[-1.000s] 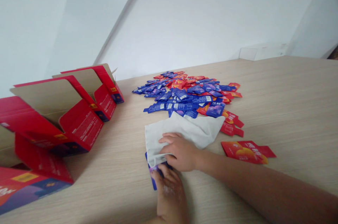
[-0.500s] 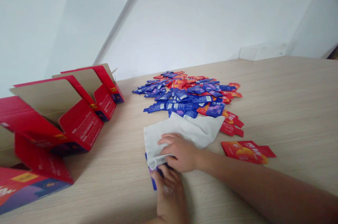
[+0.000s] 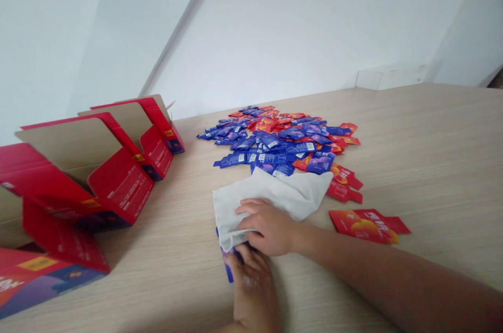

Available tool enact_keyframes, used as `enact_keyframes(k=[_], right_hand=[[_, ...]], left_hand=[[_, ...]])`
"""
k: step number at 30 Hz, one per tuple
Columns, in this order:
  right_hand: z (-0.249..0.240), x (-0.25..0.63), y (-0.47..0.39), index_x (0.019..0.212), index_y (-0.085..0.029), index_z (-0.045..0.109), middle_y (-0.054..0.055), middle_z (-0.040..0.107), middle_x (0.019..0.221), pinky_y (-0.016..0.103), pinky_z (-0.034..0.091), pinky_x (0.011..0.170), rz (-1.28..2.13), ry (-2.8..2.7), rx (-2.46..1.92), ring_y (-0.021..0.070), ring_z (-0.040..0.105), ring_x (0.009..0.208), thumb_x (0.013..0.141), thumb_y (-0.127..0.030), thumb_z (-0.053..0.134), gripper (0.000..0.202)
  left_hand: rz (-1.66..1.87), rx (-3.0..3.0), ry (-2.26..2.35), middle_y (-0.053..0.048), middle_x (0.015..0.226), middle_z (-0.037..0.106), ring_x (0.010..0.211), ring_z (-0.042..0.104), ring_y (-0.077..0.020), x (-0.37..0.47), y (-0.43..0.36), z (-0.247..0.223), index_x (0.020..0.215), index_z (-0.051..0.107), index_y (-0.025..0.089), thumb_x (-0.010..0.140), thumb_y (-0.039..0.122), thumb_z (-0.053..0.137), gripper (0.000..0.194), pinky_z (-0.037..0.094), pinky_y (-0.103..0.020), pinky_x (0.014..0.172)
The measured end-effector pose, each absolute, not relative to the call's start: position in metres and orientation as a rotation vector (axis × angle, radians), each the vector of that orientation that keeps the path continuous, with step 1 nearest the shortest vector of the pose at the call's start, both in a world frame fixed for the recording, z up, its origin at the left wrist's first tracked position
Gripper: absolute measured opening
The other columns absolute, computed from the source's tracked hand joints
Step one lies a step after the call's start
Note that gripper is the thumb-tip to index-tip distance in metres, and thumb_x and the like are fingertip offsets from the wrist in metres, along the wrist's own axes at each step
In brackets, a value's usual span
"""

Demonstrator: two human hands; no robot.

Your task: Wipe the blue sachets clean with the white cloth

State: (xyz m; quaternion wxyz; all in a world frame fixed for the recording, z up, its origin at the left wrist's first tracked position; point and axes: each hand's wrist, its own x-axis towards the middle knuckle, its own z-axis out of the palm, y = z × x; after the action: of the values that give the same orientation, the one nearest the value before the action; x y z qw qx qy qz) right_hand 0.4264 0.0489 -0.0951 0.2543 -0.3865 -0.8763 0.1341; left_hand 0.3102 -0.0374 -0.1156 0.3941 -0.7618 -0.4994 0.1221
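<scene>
A flat blue-and-purple printed carton lies on the table, mostly hidden under a white cloth and my left hand. My left hand holds the carton down at its near end with bent fingers, some fingertips near the cloth's edge. Over the cloth, my right hand presses the fabric against the carton, its fingers slightly bent and gripping the cloth. The two hands meet closely. To the right of my right hand lies a flat red-and-orange carton, beneath the line of my forearm.
A spread-out pile of flat blue and red cartons lies beyond the cloth. Several open red boxes stand in a row along the left. At the back, a pale wall borders the wooden table.
The cloth and my right hand have shifted very slightly. My left hand and the cartons look unmoved.
</scene>
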Motion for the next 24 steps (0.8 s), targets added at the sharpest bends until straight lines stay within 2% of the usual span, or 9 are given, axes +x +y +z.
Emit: enact_keyframes(k=[4,17,22,24], right_hand=[[-0.0929,0.4266,0.0481,0.097,-0.024,0.071,0.006,0.057,0.127,0.043,0.030,0.104,0.370,-2.381,-1.056,0.0258,0.043,0.125,0.078,-0.020,0.054,0.026],[-0.0927,0.4266,0.0478,0.100,-0.024,0.071,0.006,0.057,0.127,0.043,0.030,0.104,0.374,-2.382,-1.044,0.0256,0.043,0.124,0.079,-0.021,0.054,0.027],[-0.0927,0.4267,0.0478,0.098,-0.023,0.071,0.007,0.057,0.126,0.043,0.030,0.104,0.363,-2.390,-1.044,0.0255,0.043,0.123,0.079,-0.020,0.054,0.026],[-0.0925,0.4267,0.0479,0.099,-0.023,0.071,0.007,0.057,0.126,0.043,0.030,0.104,0.361,-2.392,-1.046,0.0252,0.044,0.123,0.080,-0.020,0.054,0.026]], left_hand=[[0.319,-1.944,-1.266,-0.020,0.108,0.069,0.094,0.067,-0.0277,0.3098,-0.0376,-0.1159,0.108,0.065,0.005,0.080,0.006,0.044,0.035,0.044,-0.047,0.095],[0.322,-1.922,-1.249,-0.028,0.107,0.066,0.097,0.066,-0.0331,0.3116,-0.0380,-0.1136,0.106,0.064,-0.002,0.079,0.005,0.043,0.035,0.044,-0.050,0.094],[0.321,-1.925,-1.249,-0.022,0.108,0.068,0.095,0.067,-0.0292,0.3107,-0.0384,-0.1143,0.108,0.064,0.002,0.079,0.006,0.043,0.036,0.045,-0.047,0.095],[0.339,-1.903,-1.236,-0.024,0.107,0.068,0.096,0.067,-0.0307,0.3112,-0.0385,-0.1145,0.108,0.064,0.001,0.079,0.007,0.043,0.036,0.044,-0.048,0.095]])
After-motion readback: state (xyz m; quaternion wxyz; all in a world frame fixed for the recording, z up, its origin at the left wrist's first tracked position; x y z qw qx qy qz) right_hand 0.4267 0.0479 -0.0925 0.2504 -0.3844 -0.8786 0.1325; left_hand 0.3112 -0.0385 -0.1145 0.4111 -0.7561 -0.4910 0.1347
